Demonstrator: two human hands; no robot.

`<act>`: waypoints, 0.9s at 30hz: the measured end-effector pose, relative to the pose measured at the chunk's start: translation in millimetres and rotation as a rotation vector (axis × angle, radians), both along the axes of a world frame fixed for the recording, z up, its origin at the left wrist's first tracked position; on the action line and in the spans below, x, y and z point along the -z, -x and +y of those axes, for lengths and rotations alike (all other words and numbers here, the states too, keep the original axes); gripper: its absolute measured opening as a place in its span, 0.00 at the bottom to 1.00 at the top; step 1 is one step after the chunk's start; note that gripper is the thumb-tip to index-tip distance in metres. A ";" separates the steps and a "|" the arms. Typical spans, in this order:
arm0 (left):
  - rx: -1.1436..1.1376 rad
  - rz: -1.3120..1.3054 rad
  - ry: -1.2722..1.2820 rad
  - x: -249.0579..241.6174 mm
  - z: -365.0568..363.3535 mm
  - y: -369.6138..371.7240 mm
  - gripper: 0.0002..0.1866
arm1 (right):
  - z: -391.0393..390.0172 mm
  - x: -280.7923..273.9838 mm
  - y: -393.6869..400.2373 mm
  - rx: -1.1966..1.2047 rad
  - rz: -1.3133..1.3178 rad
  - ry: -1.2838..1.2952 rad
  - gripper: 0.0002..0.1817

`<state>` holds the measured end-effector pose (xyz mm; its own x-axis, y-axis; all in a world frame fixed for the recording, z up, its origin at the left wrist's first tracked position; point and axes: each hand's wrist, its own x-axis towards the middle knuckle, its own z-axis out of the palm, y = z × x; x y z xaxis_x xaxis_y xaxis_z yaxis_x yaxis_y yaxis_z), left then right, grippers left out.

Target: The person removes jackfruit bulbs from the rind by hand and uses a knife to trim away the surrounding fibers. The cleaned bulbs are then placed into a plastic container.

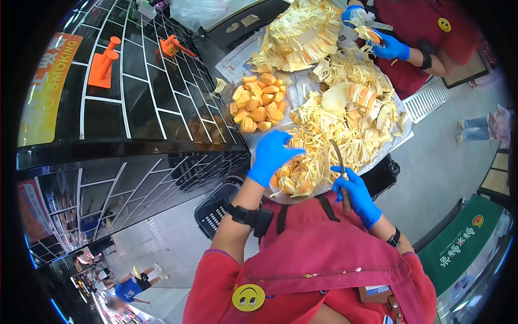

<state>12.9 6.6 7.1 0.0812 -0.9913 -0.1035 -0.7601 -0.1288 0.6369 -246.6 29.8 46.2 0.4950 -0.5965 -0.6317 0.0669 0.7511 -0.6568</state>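
Note:
My right hand (356,195), in a blue glove, is wrapped round the handle of a knife (338,154) with a curved blade pointing away from me over the shreds. My left hand (275,156), also blue-gloved, hovers at the left rim of a clear bowl (312,189), thumb and fingers apart, with nothing visible between them. Orange jackfruit pods (286,185) and pale strands lie in this bowl. Just beyond it, a clear container (258,102) is heaped with cleaned jackfruit pods. Loose yellow jackfruit strands (345,129) cover the table to the right.
A large opened jackfruit piece (297,38) lies at the far end. Opposite, a co-worker's blue-gloved hands (391,47) hold a jackfruit piece and a knife. A black tiled wall (145,97) borders the left side. A dark basket (216,208) stands below the table.

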 end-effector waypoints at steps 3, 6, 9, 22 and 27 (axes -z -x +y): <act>-0.036 0.077 0.042 15.5 18.6 20.9 0.31 | -8.8 2.6 -6.5 -0.005 -0.001 0.090 0.18; -0.150 0.239 0.015 29.1 24.1 20.1 0.31 | -20.1 8.7 -16.6 -0.066 0.039 0.258 0.18; -0.318 0.690 -0.088 11.3 31.1 18.3 0.30 | -33.3 4.8 -37.8 -0.121 0.107 0.306 0.19; -0.145 0.468 0.166 -70.9 60.9 33.7 0.31 | -40.1 -12.5 -69.4 -0.334 0.118 0.433 0.16; -0.098 0.637 0.072 -66.3 55.3 32.7 0.29 | -40.1 -18.8 -58.5 -0.261 0.098 0.384 0.13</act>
